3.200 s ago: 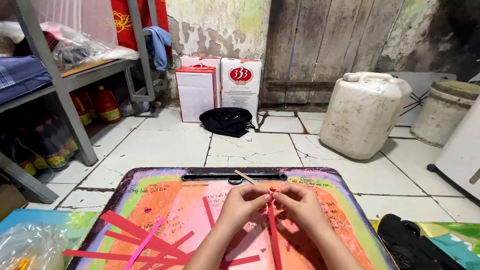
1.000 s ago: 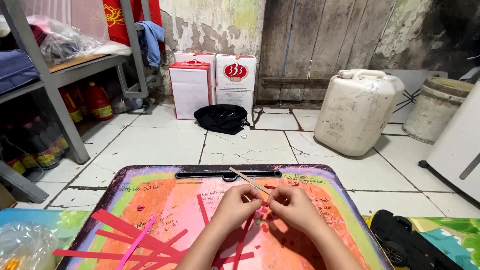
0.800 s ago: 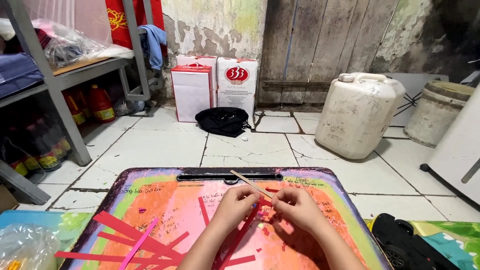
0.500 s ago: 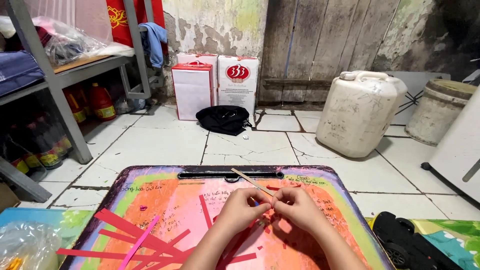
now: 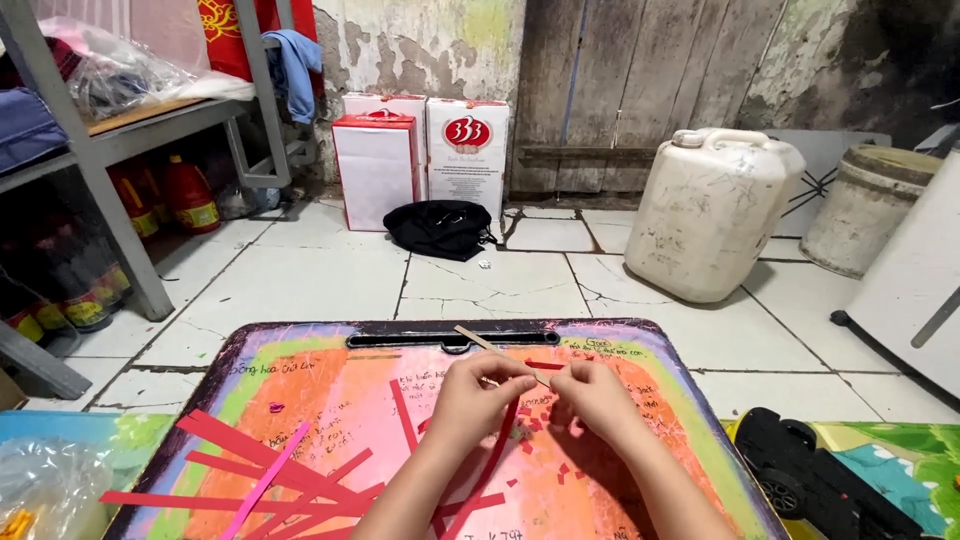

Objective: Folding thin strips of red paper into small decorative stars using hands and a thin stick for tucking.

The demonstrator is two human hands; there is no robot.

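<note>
The left hand (image 5: 478,392) and the right hand (image 5: 597,397) meet over the middle of the desk (image 5: 300,370). Each grip is pinched narrow. The left fingers pinch the top of a long red strip (image 5: 488,462) that hangs down and bends toward the person. The right fingers pinch a thin tan stick (image 5: 497,351) whose far end points up and to the left, toward the black handle slot (image 5: 450,340). I cannot tell how tightly the strip is wound on the stick, because the fingers cover that spot.

The strip is thin paper, so I think a hard pull could tear it. If a pinch slips, the paper could come loose — and the stick is so thin that it could twist out of the fingers.

On the left of the desk lies a pile of strips (image 5: 265,470), red ones and a pink one, crossing each other. The hanging strip could snag on them if it swings that way. Small red bits (image 5: 545,425) lie under the hands and could stick to the paper.

Off the desk on the left is a clear bag (image 5: 50,490). Far back stand boxes (image 5: 425,155) and a black bag (image 5: 440,227), then a white jug (image 5: 710,215) — all well apart from the hands. At the right lies a black toy car (image 5: 815,480), close to the desk's edge.
</note>
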